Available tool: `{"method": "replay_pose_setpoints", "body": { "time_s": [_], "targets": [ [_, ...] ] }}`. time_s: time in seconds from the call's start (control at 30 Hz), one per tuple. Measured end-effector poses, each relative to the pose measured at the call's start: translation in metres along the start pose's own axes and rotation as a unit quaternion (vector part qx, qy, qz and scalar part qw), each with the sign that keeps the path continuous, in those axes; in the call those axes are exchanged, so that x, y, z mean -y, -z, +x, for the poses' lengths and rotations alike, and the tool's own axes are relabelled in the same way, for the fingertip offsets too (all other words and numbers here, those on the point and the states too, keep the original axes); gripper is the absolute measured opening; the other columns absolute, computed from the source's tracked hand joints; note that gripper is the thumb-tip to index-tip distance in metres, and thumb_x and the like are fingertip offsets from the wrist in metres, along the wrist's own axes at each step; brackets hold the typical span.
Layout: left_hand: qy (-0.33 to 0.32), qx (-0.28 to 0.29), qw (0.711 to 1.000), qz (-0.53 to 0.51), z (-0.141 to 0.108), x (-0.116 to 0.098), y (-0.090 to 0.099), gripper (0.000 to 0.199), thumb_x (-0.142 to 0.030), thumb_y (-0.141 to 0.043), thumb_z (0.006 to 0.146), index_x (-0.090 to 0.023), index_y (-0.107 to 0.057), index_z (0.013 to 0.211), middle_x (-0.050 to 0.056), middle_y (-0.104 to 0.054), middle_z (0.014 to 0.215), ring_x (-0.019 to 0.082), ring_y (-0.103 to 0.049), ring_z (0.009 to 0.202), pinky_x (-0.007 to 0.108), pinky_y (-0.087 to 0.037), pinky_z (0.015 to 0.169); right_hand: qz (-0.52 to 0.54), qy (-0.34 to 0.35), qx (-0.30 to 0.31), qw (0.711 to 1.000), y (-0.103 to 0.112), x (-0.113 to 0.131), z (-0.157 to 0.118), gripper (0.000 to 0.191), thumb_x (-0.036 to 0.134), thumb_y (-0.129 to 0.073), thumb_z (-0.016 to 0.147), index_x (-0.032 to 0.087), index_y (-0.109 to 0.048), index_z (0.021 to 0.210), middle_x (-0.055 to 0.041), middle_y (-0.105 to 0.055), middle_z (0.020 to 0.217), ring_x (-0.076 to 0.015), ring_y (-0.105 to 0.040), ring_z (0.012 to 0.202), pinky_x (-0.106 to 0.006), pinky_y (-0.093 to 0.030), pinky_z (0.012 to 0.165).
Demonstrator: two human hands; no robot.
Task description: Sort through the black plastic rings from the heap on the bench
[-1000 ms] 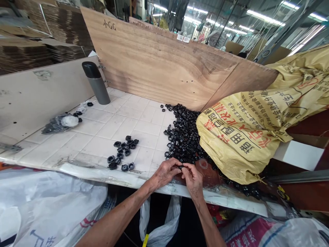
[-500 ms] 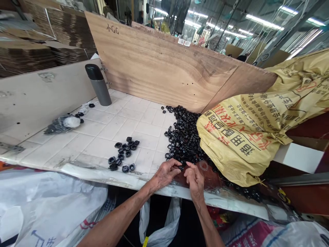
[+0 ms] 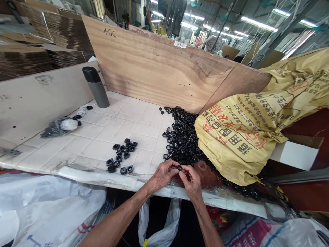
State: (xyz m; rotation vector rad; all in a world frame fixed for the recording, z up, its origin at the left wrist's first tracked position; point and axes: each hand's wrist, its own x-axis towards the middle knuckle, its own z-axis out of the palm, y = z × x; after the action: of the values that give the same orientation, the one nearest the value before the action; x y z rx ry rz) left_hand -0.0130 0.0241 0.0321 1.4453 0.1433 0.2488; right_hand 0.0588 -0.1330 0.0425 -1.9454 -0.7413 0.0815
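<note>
Between the fingertips of both hands is a small black plastic part. My left hand pinches it from the left with thumb and forefinger. From the right, my right hand closes on the same part, thumb and fingers bent. Just beyond the fingers spreads a large heap of black ring-shaped plastic parts. Off to the left, a small group of black plastic parts lies loose on the white tiled-looking tabletop.
A yellow printed sack lies right of the heap. A grey bottle stands at the back left, near a clear bag of black parts. Wooden boards wall the back. A white box sits at the right.
My right hand has moved left, and its fingers have closed on the black plastic part my left hand holds. The view has shifted slightly.
</note>
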Motion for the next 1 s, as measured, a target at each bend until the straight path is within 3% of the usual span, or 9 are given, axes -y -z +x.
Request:
{"method": "replay_pose_setpoints", "body": {
  "time_s": [0.1,0.13,0.23,0.37,0.5,0.63,0.77,0.87,1.0],
  "targets": [
    [-0.001,0.004,1.0,0.003,-0.001,0.0,0.0,0.019,-0.027,-0.063,0.087,-0.016,-0.067,0.102,0.004,-0.07,0.089,0.017,-0.066,0.081,0.027,-0.052,0.073,-0.03,-0.007,0.002,1.0,-0.002,-0.001,-0.001,0.037,0.042,-0.054,0.094,0.019,-0.064,0.067,-0.0003,-0.061,0.061,-0.0144,-0.055,0.058,-0.024,-0.046,0.059],
    [-0.001,0.003,1.0,-0.001,-0.001,-0.001,0.0,0.019,-0.027,-0.062,0.087,-0.016,-0.067,0.102,0.004,-0.07,0.088,0.017,-0.066,0.08,0.027,-0.052,0.073,-0.033,-0.005,0.0,0.999,-0.002,-0.002,-0.001,0.037,0.042,-0.053,0.095,0.019,-0.064,0.068,-0.0001,-0.06,0.061,-0.0141,-0.055,0.057,-0.024,-0.046,0.059],
    [-0.002,0.007,1.0,-0.008,-0.002,-0.005,0.0,0.018,-0.027,-0.062,0.088,-0.016,-0.067,0.101,0.004,-0.071,0.09,0.017,-0.067,0.081,0.029,-0.052,0.075,-0.018,0.004,0.004,1.0,-0.003,-0.004,-0.002,0.026,0.042,-0.056,0.094,0.019,-0.069,0.095,-0.0017,-0.066,0.074,-0.0155,-0.059,0.064,-0.025,-0.049,0.063],
    [0.012,0.009,1.0,-0.013,-0.002,-0.009,-0.001,0.019,-0.028,-0.064,0.086,-0.016,-0.067,0.101,0.004,-0.071,0.089,0.018,-0.067,0.081,0.029,-0.053,0.074,-0.029,-0.017,-0.004,0.999,-0.003,-0.008,-0.004,0.027,0.041,-0.055,0.095,0.019,-0.068,0.085,-0.0002,-0.063,0.065,-0.0151,-0.058,0.059,-0.024,-0.049,0.059],
    [0.032,0.004,0.999,-0.025,-0.003,-0.01,-0.001,0.022,-0.028,-0.064,0.085,-0.015,-0.068,0.102,0.005,-0.072,0.091,0.018,-0.067,0.083,0.029,-0.053,0.076,-0.005,0.018,-0.005,1.0,-0.003,-0.01,-0.005,0.024,0.038,-0.06,0.091,0.019,-0.067,0.104,-0.0054,-0.07,0.089,-0.0183,-0.066,0.077,-0.027,-0.054,0.07],
    [0.038,0.008,0.999,-0.032,-0.004,-0.013,-0.001,0.022,-0.029,-0.066,0.083,-0.015,-0.068,0.1,0.004,-0.072,0.086,0.018,-0.067,0.08,0.029,-0.053,0.073,0.009,-0.017,-0.004,1.0,-0.005,-0.01,-0.005,0.022,0.039,-0.057,0.094,0.019,-0.066,0.097,0.0002,-0.063,0.066,-0.015,-0.06,0.058,-0.025,-0.052,0.059],
    [0.041,-0.005,0.999,-0.016,-0.004,-0.014,-0.001,0.02,-0.026,-0.064,0.083,-0.016,-0.07,0.1,0.004,-0.073,0.089,0.018,-0.067,0.08,0.029,-0.053,0.073,0.031,0.005,0.015,0.999,-0.006,-0.012,-0.006,0.025,0.039,-0.062,0.09,0.02,-0.065,0.106,-0.003,-0.066,0.084,-0.0169,-0.064,0.072,-0.027,-0.055,0.067],
    [0.017,-0.003,1.0,0.024,-0.005,-0.009,0.0,0.019,-0.023,-0.061,0.084,-0.017,-0.07,0.1,0.004,-0.072,0.094,0.018,-0.067,0.083,0.029,-0.053,0.076,0.048,-0.02,0.03,0.998,-0.006,-0.013,-0.005,0.023,0.04,-0.061,0.09,0.02,-0.065,0.101,0.0004,-0.062,0.075,-0.0151,-0.06,0.063,-0.025,-0.053,0.061],
    [-0.076,-0.001,0.986,0.147,-0.006,0.001,0.001,0.02,-0.02,-0.055,0.09,-0.02,-0.067,0.106,0.005,-0.07,0.1,0.019,-0.066,0.092,0.032,-0.053,0.085,0.09,-0.066,0.06,0.992,-0.003,-0.007,0.0,0.024,0.042,-0.065,0.084,0.02,-0.064,0.093,0.0037,-0.057,0.065,-0.0125,-0.053,0.052,-0.023,-0.045,0.05]
  ]
}}
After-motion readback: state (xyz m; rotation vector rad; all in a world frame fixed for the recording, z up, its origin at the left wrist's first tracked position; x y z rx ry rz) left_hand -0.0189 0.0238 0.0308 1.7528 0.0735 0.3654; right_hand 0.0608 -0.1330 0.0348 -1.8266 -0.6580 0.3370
